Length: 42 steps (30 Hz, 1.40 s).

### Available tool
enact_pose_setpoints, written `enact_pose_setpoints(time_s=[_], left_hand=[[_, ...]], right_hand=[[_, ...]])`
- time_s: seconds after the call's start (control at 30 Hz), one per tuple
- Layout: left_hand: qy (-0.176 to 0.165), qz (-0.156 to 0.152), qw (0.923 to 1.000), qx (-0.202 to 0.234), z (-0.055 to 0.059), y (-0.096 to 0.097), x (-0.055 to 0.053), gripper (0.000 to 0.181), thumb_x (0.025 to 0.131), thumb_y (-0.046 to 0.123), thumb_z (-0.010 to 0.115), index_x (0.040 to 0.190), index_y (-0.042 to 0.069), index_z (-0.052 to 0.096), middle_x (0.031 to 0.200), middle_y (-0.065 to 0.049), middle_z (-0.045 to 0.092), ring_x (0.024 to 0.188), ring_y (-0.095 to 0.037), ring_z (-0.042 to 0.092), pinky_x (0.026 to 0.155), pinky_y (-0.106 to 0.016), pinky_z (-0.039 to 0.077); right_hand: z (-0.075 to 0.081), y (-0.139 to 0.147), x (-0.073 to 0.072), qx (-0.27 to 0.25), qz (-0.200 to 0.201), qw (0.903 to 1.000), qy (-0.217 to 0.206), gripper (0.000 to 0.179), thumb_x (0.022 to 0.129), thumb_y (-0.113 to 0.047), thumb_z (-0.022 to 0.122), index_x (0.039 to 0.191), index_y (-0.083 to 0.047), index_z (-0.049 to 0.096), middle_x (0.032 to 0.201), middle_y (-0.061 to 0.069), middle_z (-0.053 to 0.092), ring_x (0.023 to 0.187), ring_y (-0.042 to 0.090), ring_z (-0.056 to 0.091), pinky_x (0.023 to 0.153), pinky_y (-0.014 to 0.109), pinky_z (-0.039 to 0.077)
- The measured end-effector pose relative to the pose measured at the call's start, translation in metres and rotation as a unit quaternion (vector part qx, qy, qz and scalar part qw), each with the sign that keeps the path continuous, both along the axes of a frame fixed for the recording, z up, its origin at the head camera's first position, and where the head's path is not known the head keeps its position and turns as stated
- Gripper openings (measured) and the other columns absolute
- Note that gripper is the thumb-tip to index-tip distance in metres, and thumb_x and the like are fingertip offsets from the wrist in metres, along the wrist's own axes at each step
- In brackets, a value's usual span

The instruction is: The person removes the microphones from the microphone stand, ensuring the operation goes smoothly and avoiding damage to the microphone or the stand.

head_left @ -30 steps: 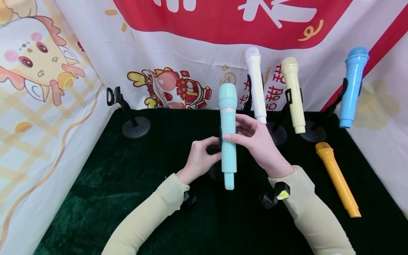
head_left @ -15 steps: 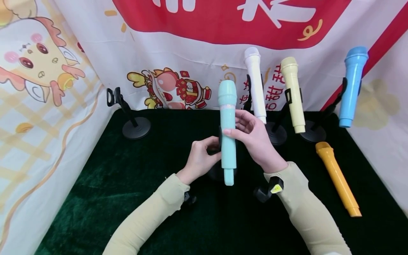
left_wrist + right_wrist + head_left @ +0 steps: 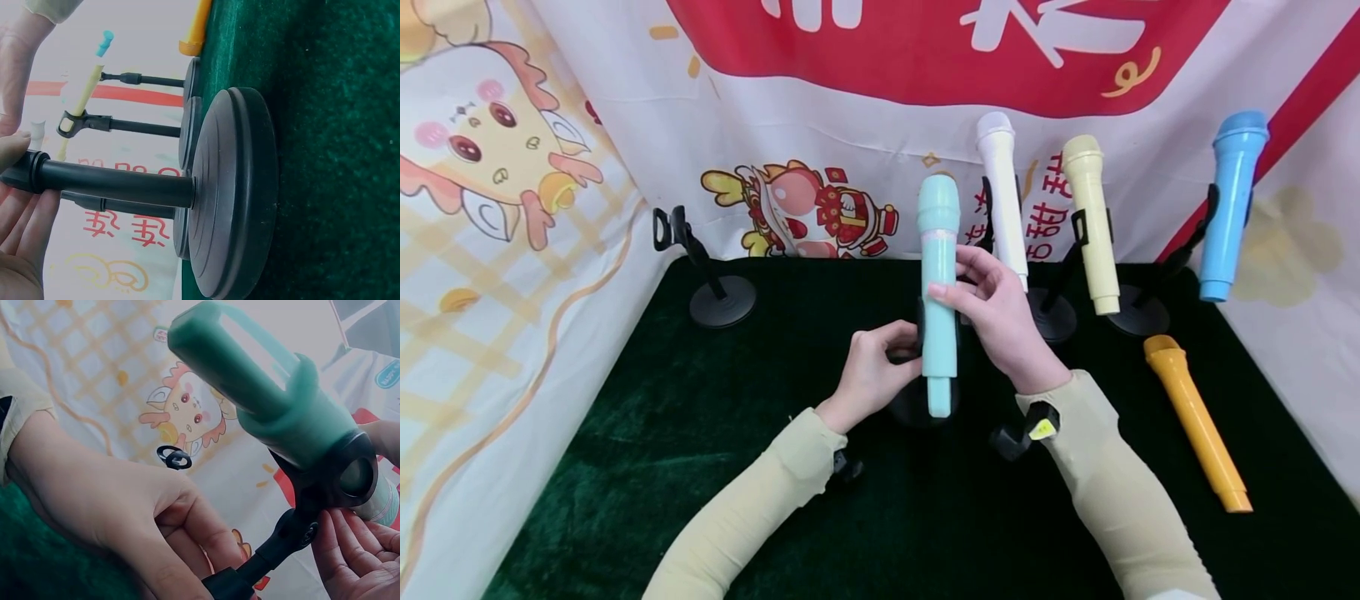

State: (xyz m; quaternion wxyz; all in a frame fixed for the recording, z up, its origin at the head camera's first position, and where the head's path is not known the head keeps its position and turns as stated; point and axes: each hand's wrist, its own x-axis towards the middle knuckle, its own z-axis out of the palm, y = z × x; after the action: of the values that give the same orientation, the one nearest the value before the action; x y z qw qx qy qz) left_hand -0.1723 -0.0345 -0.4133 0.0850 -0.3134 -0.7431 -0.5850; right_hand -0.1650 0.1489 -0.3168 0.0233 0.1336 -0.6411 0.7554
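Observation:
A mint-green microphone (image 3: 939, 275) stands tilted in front of me, its head pointing up and away. My right hand (image 3: 1003, 325) holds it from the right, thumb across the front of its body. In the right wrist view, the black clip (image 3: 306, 484) of a stand wraps round the microphone's body. My left hand (image 3: 872, 371) grips the stand below, fingers and thumb round the collar of its pole (image 3: 119, 183). The stand's round base (image 3: 231, 194) rests on the green cloth. From the head view, the microphone hides most of this stand.
White (image 3: 1002, 200), cream (image 3: 1092, 225) and blue (image 3: 1234, 204) microphones sit in black stands at the back right. An orange microphone (image 3: 1197, 421) lies on the green cloth (image 3: 760, 517) at right. A stand without a microphone (image 3: 722, 300) is at back left. A printed curtain (image 3: 850, 125) hangs behind.
The mint-green microphone has moved up and away through the stand's clip, my right hand moving with it. My left hand has stayed in place on the stand.

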Motion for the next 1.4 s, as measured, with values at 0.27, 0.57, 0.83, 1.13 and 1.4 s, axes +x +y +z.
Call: enact_pose_setpoints(time_s=[0.27, 0.57, 0.83, 1.13, 1.4], left_hand=[[-0.006, -0.004, 1.0, 0.005, 0.001, -0.001, 0.0, 0.026, 0.085, -0.005, 0.079, 0.108, 0.004, 0.071, 0.104, -0.006, 0.075, 0.094, -0.011, 0.072, 0.082, -0.028, 0.059], [-0.012, -0.014, 0.9998, 0.01, 0.0, -0.001, -0.001, 0.024, 0.086, -0.005, 0.078, 0.108, 0.004, 0.071, 0.103, -0.005, 0.075, 0.093, -0.012, 0.072, 0.082, -0.029, 0.06], [-0.006, -0.023, 0.9995, 0.021, -0.001, 0.0, -0.001, 0.024, 0.086, -0.006, 0.079, 0.107, 0.003, 0.071, 0.102, -0.006, 0.075, 0.092, -0.013, 0.072, 0.081, -0.03, 0.06], [-0.004, -0.024, 0.9995, 0.019, -0.001, 0.0, -0.001, 0.024, 0.086, -0.004, 0.079, 0.108, 0.004, 0.071, 0.102, -0.005, 0.074, 0.092, -0.013, 0.072, 0.081, -0.029, 0.06], [0.002, -0.025, 0.9995, 0.022, -0.001, 0.0, -0.001, 0.024, 0.086, -0.006, 0.079, 0.107, 0.003, 0.071, 0.101, -0.006, 0.074, 0.092, -0.013, 0.072, 0.081, -0.029, 0.06]], right_hand=[[0.002, -0.002, -0.002, -0.007, -0.001, 0.9999, -0.014, 0.052, 0.088, -0.006, 0.074, 0.136, 0.0, 0.055, 0.114, 0.013, 0.059, 0.088, 0.018, 0.066, 0.08, 0.028, 0.055], [0.002, 0.001, 0.004, 0.014, -0.001, 0.9992, -0.038, 0.058, 0.091, -0.011, 0.075, 0.144, -0.005, 0.053, 0.119, 0.015, 0.062, 0.095, 0.022, 0.066, 0.084, 0.03, 0.054], [0.003, 0.006, 0.019, 0.03, 0.003, 0.9991, -0.03, 0.065, 0.093, -0.008, 0.074, 0.152, -0.008, 0.046, 0.129, 0.017, 0.06, 0.108, 0.025, 0.065, 0.099, 0.033, 0.052], [0.004, 0.007, 0.034, 0.046, 0.012, 0.9986, -0.021, 0.072, 0.091, -0.006, 0.076, 0.154, -0.01, 0.042, 0.137, 0.015, 0.057, 0.117, 0.029, 0.06, 0.102, 0.033, 0.05], [0.002, 0.003, 0.038, 0.059, 0.004, 0.9983, -0.005, 0.076, 0.089, -0.004, 0.078, 0.155, -0.01, 0.041, 0.138, 0.015, 0.056, 0.122, 0.028, 0.057, 0.108, 0.039, 0.044]])
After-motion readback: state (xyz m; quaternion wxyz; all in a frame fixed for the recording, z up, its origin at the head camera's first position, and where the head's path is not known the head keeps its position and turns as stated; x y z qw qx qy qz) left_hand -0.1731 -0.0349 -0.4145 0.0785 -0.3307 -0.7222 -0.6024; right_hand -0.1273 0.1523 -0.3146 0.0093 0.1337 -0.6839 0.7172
